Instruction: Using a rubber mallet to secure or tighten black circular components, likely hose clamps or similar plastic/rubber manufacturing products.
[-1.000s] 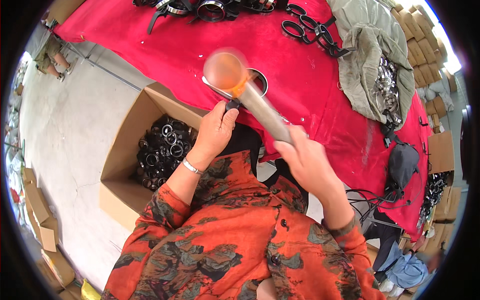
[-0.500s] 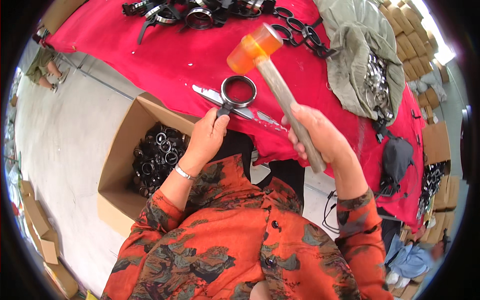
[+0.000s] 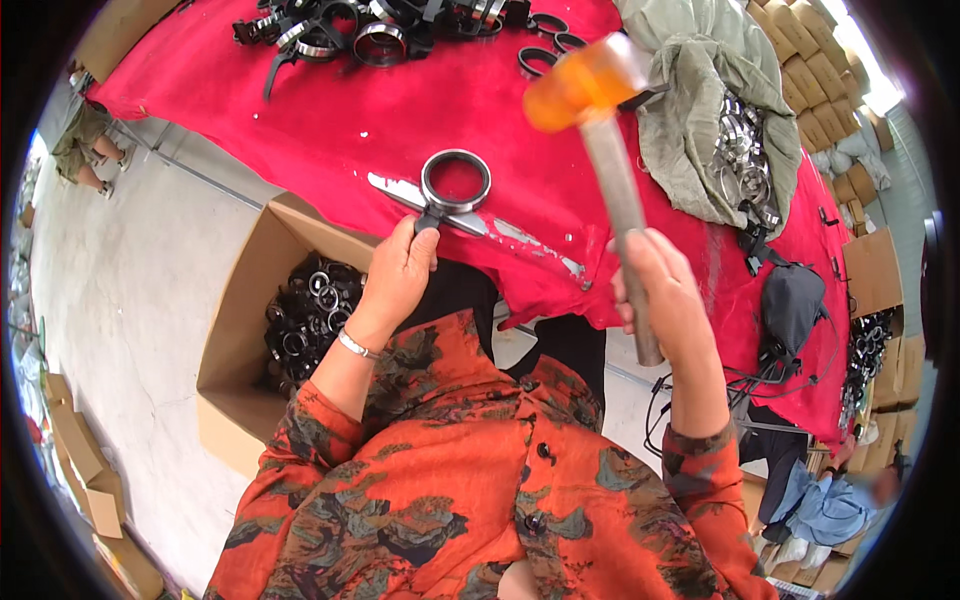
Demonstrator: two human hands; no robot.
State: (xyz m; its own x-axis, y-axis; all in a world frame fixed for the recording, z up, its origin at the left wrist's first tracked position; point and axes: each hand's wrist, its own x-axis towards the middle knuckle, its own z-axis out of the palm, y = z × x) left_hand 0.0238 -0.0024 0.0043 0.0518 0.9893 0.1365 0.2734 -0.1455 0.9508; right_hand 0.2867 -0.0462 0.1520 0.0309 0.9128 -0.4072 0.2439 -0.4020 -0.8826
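Note:
My left hand (image 3: 397, 275) is closed around the black stem of a ring-shaped part (image 3: 484, 188), a black ring with a silver metal band. The ring rests over a bare, silvery strip (image 3: 520, 236) along the near edge of the red-covered table (image 3: 300, 130). My right hand (image 3: 660, 290) grips the wooden handle of a mallet (image 3: 618, 175), raised to the right of the ring and apart from it. The mallet's amber head (image 3: 575, 90) is somewhat blurred.
Many similar rings (image 3: 380, 44) are heaped at the table's far side. A grey-green sack (image 3: 680, 130) with metal bands stands at the right, near a black pouch (image 3: 792, 305). An open cardboard box (image 3: 235, 330) of ring parts sits left of my legs. Another person (image 3: 822, 510) is at lower right.
The mallet has swung up and to the right, away from the ring, with my right hand. My left hand still holds the ring part, which appears slightly further left.

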